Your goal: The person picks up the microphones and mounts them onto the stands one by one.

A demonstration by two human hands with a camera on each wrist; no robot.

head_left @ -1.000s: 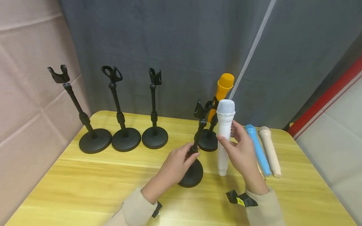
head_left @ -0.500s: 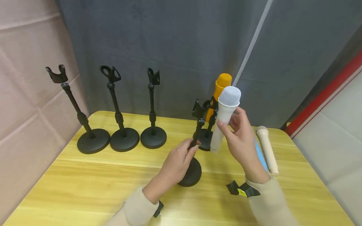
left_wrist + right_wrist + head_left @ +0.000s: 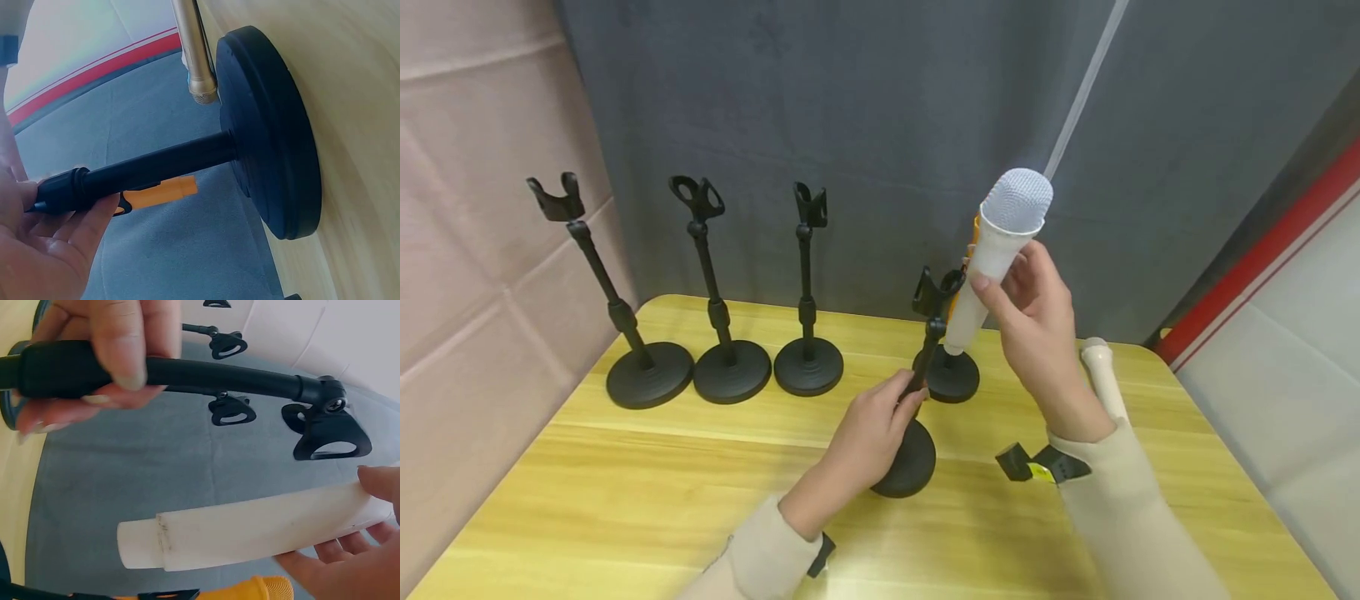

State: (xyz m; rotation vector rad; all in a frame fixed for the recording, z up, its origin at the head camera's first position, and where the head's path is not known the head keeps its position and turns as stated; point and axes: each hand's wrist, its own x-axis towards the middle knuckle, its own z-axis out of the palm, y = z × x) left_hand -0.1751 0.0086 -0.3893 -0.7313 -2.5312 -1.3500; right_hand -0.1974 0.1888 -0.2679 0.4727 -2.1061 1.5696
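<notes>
My left hand (image 3: 867, 435) grips the pole of a black microphone stand (image 3: 907, 462) at its thicker collar. Atop that pole is an open clip (image 3: 334, 437), with nothing in it. My right hand (image 3: 1041, 337) holds a white microphone (image 3: 996, 250) by its body, between thumb and fingers. The microphone hangs in the air, tilted, mesh head up and to the right. In the right wrist view its body (image 3: 250, 531) lies apart from the clip, roughly alongside the pole. Behind it, an orange microphone (image 3: 275, 589) sits in another stand and is mostly hidden in the head view.
Three black stands (image 3: 651, 375) with bare clips line the left back of the wooden table (image 3: 647, 500). A cream microphone (image 3: 1103, 371) lies at the right, partly behind my forearm. The left wrist view shows a gold microphone (image 3: 197, 56). A grey cloth (image 3: 865, 100) hangs behind.
My right hand has raised the white microphone and tilted its head rightward, and it now covers most of the orange one. My left hand stays on the stand's pole.
</notes>
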